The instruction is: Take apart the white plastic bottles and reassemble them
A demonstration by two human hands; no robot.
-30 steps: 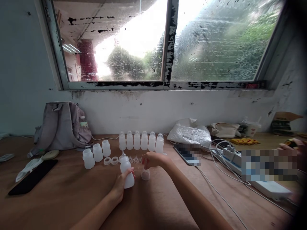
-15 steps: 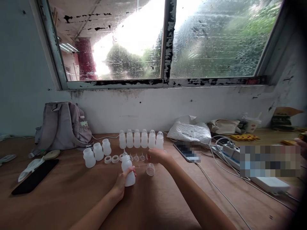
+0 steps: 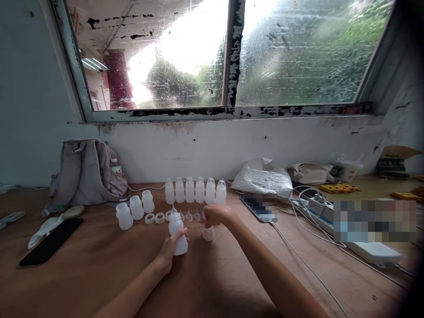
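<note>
My left hand (image 3: 175, 246) is wrapped round a frosted white baby bottle (image 3: 178, 236), topped with a clear nipple, and holds it slightly tilted. My right hand (image 3: 217, 215) is closed, its fingertips at the far edge of a clear bottle cap (image 3: 208, 233) on the table. Beyond my hands lie white collar rings (image 3: 160, 217) and several clear nipples (image 3: 188, 215) in a row, partly hidden by the held bottle. Three open bottles without tops (image 3: 136, 208) stand at the left. Several capped bottles (image 3: 189, 191) form a line at the back.
A grey backpack (image 3: 84, 174) leans on the wall at the left, near a black flat case (image 3: 51, 243). To the right are a silvery plastic bag (image 3: 263, 177), a phone (image 3: 256, 207) with its cable, and a white power strip (image 3: 374, 255) with tangled cords.
My right hand has lowered slightly, bringing its fingertips down to the clear cap. The left hand keeps the bottle in nearly the same place; the whole view has shifted a little.
</note>
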